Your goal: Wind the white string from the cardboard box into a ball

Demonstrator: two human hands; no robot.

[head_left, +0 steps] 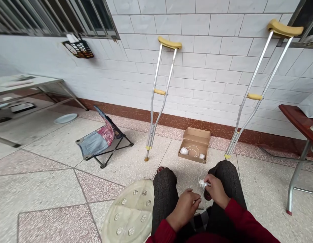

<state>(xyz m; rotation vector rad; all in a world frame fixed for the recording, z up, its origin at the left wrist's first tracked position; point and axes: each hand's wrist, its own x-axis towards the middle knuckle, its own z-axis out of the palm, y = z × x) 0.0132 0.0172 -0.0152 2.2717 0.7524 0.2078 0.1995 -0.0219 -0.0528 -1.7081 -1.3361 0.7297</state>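
A white cord bundle (203,184) at a clear plastic bag (201,193) is clamped in the right grip (215,190) above the knees (226,172); the left grip (184,211), fingers together, appears to pinch the bag's lower edge, keeping it taut. An open cardboard box (194,145) with more white cord (184,151) rests on the floor (45,189) ahead, near the wall (222,67).

Passage at 12 from left hand (184,209) and right hand (216,190) to cardboard box (194,145). Round plastic seat (129,211) obstructs at 9; right knee (228,175) at 2.
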